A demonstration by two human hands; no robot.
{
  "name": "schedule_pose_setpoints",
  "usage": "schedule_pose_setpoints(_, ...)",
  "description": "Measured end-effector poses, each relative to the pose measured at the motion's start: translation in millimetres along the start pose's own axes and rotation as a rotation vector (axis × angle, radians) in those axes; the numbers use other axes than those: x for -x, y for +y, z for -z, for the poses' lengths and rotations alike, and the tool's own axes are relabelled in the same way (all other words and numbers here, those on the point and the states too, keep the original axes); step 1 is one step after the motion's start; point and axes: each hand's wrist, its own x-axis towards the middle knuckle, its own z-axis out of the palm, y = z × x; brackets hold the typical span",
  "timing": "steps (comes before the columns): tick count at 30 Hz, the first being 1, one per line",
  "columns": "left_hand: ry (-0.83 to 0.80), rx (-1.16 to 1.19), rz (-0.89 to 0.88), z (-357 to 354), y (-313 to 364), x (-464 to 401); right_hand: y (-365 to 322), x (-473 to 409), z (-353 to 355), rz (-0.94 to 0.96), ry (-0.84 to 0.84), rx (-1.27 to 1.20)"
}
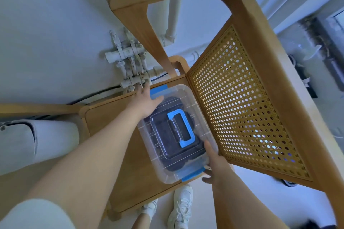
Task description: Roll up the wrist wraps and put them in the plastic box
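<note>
Clear rectangular plastic box (178, 132) with rounded corners, ribbed lid, blue handle (183, 129) and blue end latches, resting on smooth wooden chair seat (111, 117); dark wrist wraps (186, 167) dimly visible inside through the lid. Left hand (147, 99) laid on the far end by a latch, fingers extended; right hand (216, 165) gripping the near end, thumb on the lid, fingers curled under. Perforated cane backrest (242, 109) just beside the box; white pipes (130, 61) on the wall beyond, white sneakers (181, 208) below.

Cool, bluish daylight comes through the cane chair back (240, 102); shadows are soft; wide-angle bending curves the edges; hands and corners look slightly smeared.
</note>
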Motion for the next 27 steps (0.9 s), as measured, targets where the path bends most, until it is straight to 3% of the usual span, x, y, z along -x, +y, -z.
schedule_pose_setpoints(2, -0.045, 0.019, -0.005, 7, 3, -5, 2, 1, 6, -0.134, -0.206, -0.157)
schedule_pose_setpoints(4, -0.063, 0.072, -0.019, 12, 7, -9, -1, 7, 11, -0.14, -0.26, -0.161)
schedule_pose_setpoints(10, 0.146, -0.08, -0.177, 6, 12, 5, -9, 18, 5, -0.152, -0.039, -0.012)
schedule_pose_setpoints(16, 0.317, -0.381, -0.327, -7, 8, 10, -5, 12, 3, -0.113, -0.042, -0.03)
schedule_pose_setpoints(19, 0.395, -0.413, -0.335, -13, 6, 12, -7, 8, -2, -0.098, -0.02, 0.008)
schedule_pose_setpoints(22, 0.393, -0.386, -0.287, -14, 10, 13, -9, 9, -4, -0.076, 0.017, 0.032)
schedule_pose_setpoints(25, 0.256, -0.409, -0.213, -12, 11, 18, -4, 11, -4, -0.03, 0.068, 0.087)
schedule_pose_setpoints(27, 0.206, -0.392, -0.272, -11, 10, 33, 3, 20, -3, 0.079, 0.13, 0.158)
